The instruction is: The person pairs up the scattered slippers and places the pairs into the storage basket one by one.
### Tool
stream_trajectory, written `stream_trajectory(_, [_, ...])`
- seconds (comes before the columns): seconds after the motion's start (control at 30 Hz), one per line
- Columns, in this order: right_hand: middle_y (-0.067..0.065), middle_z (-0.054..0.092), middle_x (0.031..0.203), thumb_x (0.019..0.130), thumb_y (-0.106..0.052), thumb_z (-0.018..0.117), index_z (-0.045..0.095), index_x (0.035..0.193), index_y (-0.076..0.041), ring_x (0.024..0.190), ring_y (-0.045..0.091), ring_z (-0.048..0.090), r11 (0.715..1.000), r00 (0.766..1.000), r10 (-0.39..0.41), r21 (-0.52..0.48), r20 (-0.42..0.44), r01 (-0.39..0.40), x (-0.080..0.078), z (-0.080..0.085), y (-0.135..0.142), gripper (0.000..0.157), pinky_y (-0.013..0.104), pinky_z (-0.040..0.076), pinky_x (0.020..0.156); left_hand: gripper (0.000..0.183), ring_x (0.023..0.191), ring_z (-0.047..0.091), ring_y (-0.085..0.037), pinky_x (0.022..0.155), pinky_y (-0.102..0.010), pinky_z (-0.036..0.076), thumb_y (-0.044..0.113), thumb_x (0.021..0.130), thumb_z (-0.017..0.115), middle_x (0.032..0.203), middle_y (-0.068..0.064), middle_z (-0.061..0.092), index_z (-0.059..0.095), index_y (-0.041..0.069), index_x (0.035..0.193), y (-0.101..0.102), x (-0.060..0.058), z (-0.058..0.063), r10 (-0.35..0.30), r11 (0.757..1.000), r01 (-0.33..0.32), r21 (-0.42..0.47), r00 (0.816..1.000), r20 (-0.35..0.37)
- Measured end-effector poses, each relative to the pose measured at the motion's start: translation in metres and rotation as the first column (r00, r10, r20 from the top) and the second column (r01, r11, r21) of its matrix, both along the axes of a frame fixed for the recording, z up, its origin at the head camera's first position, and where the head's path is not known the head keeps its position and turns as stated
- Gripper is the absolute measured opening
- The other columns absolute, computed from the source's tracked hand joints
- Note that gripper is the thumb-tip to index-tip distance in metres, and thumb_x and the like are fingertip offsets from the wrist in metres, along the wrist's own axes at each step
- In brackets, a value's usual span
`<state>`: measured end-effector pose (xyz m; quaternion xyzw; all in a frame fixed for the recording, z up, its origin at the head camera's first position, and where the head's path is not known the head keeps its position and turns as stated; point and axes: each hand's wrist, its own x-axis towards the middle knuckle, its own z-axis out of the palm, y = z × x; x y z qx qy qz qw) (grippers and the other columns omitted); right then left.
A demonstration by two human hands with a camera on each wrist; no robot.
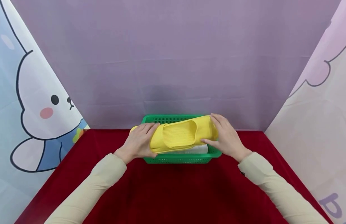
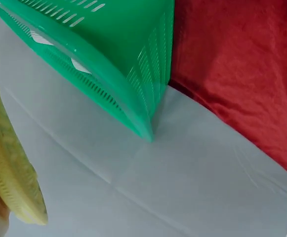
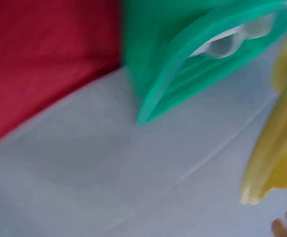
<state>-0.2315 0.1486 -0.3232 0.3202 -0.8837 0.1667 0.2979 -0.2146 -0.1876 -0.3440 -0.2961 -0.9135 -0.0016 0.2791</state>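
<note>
Both hands hold a yellow slipper [image 1: 179, 133] with a ribbed insole lengthwise above a green basket [image 1: 177, 160]. My left hand [image 1: 139, 140] grips its left end, and my right hand [image 1: 226, 137] grips the right end between thumb and fingers. More yellow shows beyond the left hand; whether a second slipper is there I cannot tell. Under the slipper, something white [image 1: 199, 149] lies in the basket, mostly hidden. In the right wrist view, white rounded pieces [image 3: 225, 47] show inside the basket rim. Yellow edges of the slipper [image 2: 10, 173] appear in the left wrist view.
A red cloth [image 1: 178, 189] covers the table under the basket. Behind it hangs a plain purple-grey curtain [image 1: 175, 62]. Printed cloth panels stand at the left [image 1: 41, 109] and right [image 1: 324, 124].
</note>
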Motion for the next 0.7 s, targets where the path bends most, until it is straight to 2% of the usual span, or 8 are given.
stream_trajectory(0.03, [0.019, 0.039, 0.137, 0.064, -0.047, 0.078, 0.038, 0.134, 0.006, 0.128, 0.033, 0.034, 0.997, 0.997, 0.038, 0.069, -0.071, -0.033, -0.0015, -0.0003, 0.002, 0.096, 0.047, 0.032, 0.106, 0.107, 0.116, 0.046, -0.026, 0.101, -0.04, 0.038, 0.056, 0.05, 0.074, 0.126, -0.009, 0.049, 0.035, 0.007, 0.137, -0.0006, 0.0006, 0.0011, -0.008, 1.0, 0.008, -0.004, 1.0, -0.006])
stream_trajectory(0.1, [0.02, 0.037, 0.139, 0.06, -0.052, 0.078, 0.034, 0.135, 0.006, 0.129, 0.033, 0.033, 0.98, 0.982, 0.099, 0.189, -0.159, -0.069, -0.0033, -0.0006, 0.0037, 0.105, 0.045, 0.027, 0.109, 0.106, 0.115, 0.046, -0.026, 0.1, -0.04, 0.039, 0.055, 0.05, 0.074, 0.125, -0.009, 0.05, 0.035, 0.007, 0.136, -0.0013, 0.0021, 0.0031, -0.027, 1.0, 0.027, -0.001, 0.999, -0.017])
stream_trajectory(0.23, [0.02, 0.031, 0.143, 0.051, -0.064, 0.076, 0.026, 0.139, 0.005, 0.132, 0.032, 0.029, 0.949, 0.963, 0.138, 0.308, -0.23, -0.062, -0.0041, -0.0027, 0.0018, 0.123, 0.045, 0.022, 0.11, 0.105, 0.115, 0.046, -0.025, 0.097, -0.041, 0.042, 0.056, 0.05, 0.074, 0.124, -0.008, 0.05, 0.036, 0.008, 0.135, -0.0018, 0.0048, 0.0046, -0.061, 0.998, 0.062, 0.016, 0.998, -0.03])
stream_trajectory(0.37, [0.02, 0.034, 0.142, 0.045, -0.061, 0.08, 0.026, 0.139, 0.005, 0.131, 0.033, 0.032, 0.947, 0.946, 0.139, 0.317, -0.291, -0.042, -0.0051, -0.0055, 0.0005, 0.127, 0.048, 0.026, 0.108, 0.104, 0.113, 0.047, -0.024, 0.093, -0.041, 0.044, 0.056, 0.049, 0.073, 0.123, -0.007, 0.051, 0.038, 0.008, 0.134, -0.0028, 0.0068, 0.0041, -0.097, 0.994, 0.099, 0.036, 0.994, -0.041])
stream_trajectory(0.57, [0.023, 0.045, 0.127, 0.053, -0.05, 0.078, 0.033, 0.133, 0.008, 0.118, 0.036, 0.042, 0.947, 0.901, 0.202, 0.313, -0.384, -0.079, -0.0103, -0.0076, 0.0024, 0.108, 0.049, 0.033, 0.102, 0.102, 0.111, 0.049, -0.024, 0.094, -0.039, 0.044, 0.058, 0.05, 0.072, 0.121, -0.006, 0.052, 0.04, 0.006, 0.132, -0.0027, 0.0074, 0.0018, -0.162, 0.986, 0.165, 0.036, 0.983, -0.081])
stream_trajectory(0.7, [0.023, 0.047, 0.12, 0.055, -0.046, 0.075, 0.037, 0.129, 0.008, 0.113, 0.036, 0.043, 0.944, 0.889, 0.243, 0.305, -0.388, -0.124, -0.009, -0.0064, 0.0019, 0.1, 0.05, 0.034, 0.101, 0.1, 0.11, 0.049, -0.024, 0.093, -0.039, 0.043, 0.058, 0.051, 0.071, 0.12, -0.007, 0.052, 0.041, 0.006, 0.131, -0.0029, 0.0094, 0.0006, -0.182, 0.982, 0.186, 0.033, 0.978, -0.104])
